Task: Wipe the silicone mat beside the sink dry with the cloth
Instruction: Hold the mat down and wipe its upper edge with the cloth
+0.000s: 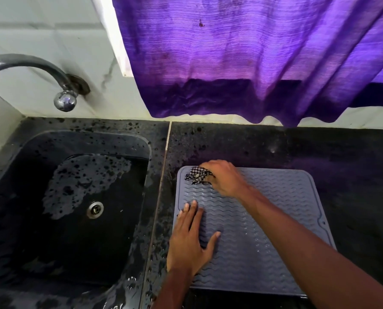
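Working beside the wet, dark sink [85,136], a left hand [191,239] lies flat, fingers straight, pinning the 8 o'clock edge of the grey silicone mat [264,241] on the speckled black counter [342,152]. At the mat's 11 o'clock corner, a checked cloth [197,175] is bunched in the curled fingers of the right hand [225,177]. Slow, overlapping strokes toward 5 o'clock, pressed into the wavy ridges, would likely dry the grooves best.

Left hand [191,239] flat, fingers straight, thumb splayed. Right hand [225,178] ahead, blurred, fingers apparently curled round cloth [198,175].
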The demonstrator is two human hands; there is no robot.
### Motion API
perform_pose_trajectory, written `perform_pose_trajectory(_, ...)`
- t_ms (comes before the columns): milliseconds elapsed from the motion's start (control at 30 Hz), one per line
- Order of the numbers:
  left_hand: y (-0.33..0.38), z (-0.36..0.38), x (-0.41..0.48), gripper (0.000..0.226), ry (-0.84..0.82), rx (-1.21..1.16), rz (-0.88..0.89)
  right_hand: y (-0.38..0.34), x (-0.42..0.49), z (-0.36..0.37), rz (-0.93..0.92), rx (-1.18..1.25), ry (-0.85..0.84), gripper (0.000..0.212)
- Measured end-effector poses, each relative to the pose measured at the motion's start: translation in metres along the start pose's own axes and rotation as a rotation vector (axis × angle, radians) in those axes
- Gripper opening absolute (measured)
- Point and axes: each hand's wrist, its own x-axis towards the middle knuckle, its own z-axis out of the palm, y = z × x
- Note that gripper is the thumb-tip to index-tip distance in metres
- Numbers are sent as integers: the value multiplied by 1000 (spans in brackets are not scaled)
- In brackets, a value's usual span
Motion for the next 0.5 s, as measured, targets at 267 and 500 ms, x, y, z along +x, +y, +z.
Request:
perform_pose_trajectory(267,-1,5,-1,78,17,22,-4,3,-6,-2,66,-39,8,29)
perform_pose_trajectory(500,-4,8,-2,79,9,30,-17,-28,9,16,13,-44,67,34)
